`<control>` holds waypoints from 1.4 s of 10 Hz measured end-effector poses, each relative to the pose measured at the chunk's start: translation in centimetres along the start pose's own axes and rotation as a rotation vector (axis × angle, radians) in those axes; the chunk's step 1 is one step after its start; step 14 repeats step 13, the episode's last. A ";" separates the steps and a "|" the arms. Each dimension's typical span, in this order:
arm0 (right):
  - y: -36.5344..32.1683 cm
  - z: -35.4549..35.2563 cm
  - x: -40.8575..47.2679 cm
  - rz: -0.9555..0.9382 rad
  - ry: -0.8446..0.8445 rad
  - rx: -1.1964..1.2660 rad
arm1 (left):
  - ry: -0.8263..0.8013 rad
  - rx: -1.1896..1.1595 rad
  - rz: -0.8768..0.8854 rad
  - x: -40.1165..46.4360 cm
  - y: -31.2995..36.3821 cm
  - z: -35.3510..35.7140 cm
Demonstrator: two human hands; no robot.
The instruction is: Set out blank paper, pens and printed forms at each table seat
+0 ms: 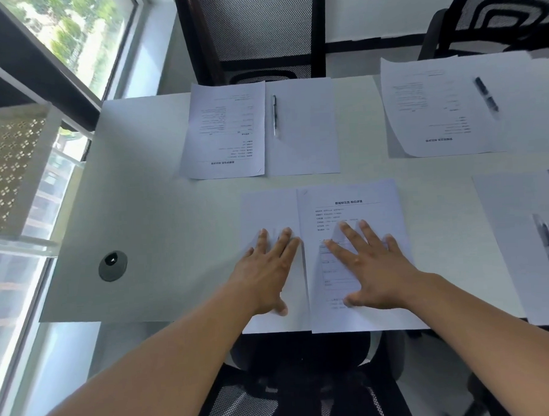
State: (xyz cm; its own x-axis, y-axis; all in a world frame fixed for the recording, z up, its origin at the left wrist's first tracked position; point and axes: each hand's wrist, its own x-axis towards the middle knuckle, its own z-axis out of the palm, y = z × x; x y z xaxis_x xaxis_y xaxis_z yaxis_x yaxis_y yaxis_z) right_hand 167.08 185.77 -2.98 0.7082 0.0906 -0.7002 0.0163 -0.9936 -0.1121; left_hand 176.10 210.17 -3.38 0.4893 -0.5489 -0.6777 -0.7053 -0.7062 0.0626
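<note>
Head view looks down on a white table where both hands lie flat on papers at the near seat. Left hand has its fingers straight and slightly spread, palm down on a blank sheet, holding nothing. Right hand is spread wider, fingers straight, pressing on a printed form that lies just beside the blank sheet, its left edge overlapping it. Both papers reach the near table edge, above a black chair. No pen shows at this seat. Across the table a far form and a far blank sheet lie side by side, with a pen on the seam between them. Further right a third form carries a dark pen. At the right edge another sheet carries a blurred pen. A round grey grommet sits in the table to the left of the hands.
</note>
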 end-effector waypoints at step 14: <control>-1.1 -2.6 -2.6 -0.013 0.129 0.026 | 0.086 -0.077 -0.092 -2.5 1.3 -3.4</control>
